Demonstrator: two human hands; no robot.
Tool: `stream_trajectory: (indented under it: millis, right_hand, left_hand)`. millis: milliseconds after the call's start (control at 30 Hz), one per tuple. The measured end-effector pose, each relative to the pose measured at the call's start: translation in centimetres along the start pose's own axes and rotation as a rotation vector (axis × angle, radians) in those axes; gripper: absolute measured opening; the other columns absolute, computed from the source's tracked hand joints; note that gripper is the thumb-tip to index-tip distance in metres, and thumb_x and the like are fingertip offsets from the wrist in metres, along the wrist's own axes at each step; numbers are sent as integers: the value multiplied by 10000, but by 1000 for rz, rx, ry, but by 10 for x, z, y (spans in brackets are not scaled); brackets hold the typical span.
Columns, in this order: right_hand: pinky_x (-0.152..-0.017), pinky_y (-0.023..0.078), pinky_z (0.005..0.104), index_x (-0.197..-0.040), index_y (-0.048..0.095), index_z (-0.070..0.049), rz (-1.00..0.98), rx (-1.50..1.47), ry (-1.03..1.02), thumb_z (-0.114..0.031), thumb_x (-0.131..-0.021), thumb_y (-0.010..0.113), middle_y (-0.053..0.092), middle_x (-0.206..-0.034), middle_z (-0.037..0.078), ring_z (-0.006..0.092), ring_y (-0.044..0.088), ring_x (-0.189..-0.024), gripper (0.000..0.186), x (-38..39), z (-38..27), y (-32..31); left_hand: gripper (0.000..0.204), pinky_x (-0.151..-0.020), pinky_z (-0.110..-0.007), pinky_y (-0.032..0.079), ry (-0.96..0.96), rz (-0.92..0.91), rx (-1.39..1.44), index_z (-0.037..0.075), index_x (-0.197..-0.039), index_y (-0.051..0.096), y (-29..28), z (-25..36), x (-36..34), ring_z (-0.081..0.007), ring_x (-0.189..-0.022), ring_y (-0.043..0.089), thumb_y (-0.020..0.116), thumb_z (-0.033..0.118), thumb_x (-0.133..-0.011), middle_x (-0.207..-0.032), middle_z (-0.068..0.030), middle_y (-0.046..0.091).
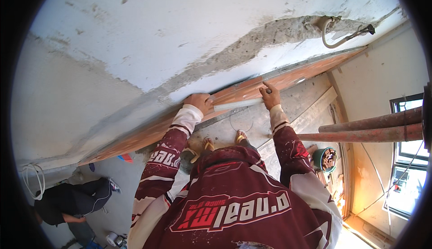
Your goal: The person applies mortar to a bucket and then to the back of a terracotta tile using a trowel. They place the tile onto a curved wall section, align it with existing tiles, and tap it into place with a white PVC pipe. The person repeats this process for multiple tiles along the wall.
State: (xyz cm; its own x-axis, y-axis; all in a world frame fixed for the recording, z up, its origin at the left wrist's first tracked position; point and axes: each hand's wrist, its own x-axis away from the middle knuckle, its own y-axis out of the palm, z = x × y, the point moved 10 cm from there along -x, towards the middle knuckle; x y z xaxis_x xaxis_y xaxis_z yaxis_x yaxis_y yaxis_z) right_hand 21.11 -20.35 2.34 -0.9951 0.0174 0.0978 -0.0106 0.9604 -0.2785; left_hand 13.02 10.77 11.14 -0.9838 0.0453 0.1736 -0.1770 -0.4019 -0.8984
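Observation:
A pale, straight strip (237,104) spans between my hands, close in front of a reddish-brown band of tile or board (245,90) along the lower wall. My left hand (199,102) is closed around the strip's left end, its knuckles near the band's upper edge. At the other end, my right hand (271,97) grips the strip with curled fingers, the index finger raised toward the wall. A small dark spot shows among the right fingers; I cannot make it out. Whether the strip touches the band is unclear.
A cable loop (332,35) sticks out of the rough grey wall patch. Reddish pipes (360,134) jut in from the right, above a bucket (325,160) of broken pieces. A plank (318,105) lies on the floor. Another person (74,199) bends at lower left.

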Motion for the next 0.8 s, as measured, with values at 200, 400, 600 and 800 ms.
stream_trajectory:
  millis: [200,400,600,800]
  right_hand:
    - [-546,441,229,-1195,603,-32,-70,-37,32,-251,-856,680,491,-674,-38,60,450,-615,411,-7,3,0]
    - [-540,482,243,-1098,653,-37,-77,-1,44,-273,-868,662,554,-703,-22,71,504,-620,330,-17,7,2]
    - [-525,481,250,-958,692,-47,-79,63,-23,-244,-873,650,580,-672,11,92,533,-593,219,-21,-7,3]
    - [-523,486,260,-946,689,-30,-70,41,-14,-241,-870,652,580,-663,18,101,540,-578,227,-21,-6,2]
  left_hand:
    - [270,-789,-413,496,-19,22,-44,92,-974,689,-2,6,1,-331,-884,632,621,299,-815,-933,-140,672]
    - [286,-796,-402,498,12,63,-43,61,-977,686,2,3,-1,-332,-897,631,630,288,-814,-956,-154,668]
    - [287,-797,-397,498,17,65,-25,58,-981,684,-1,6,0,-333,-902,630,633,288,-817,-965,-149,667]
    - [280,-793,-399,498,14,36,-33,71,-986,684,-4,10,-1,-333,-897,629,635,290,-819,-959,-143,667]
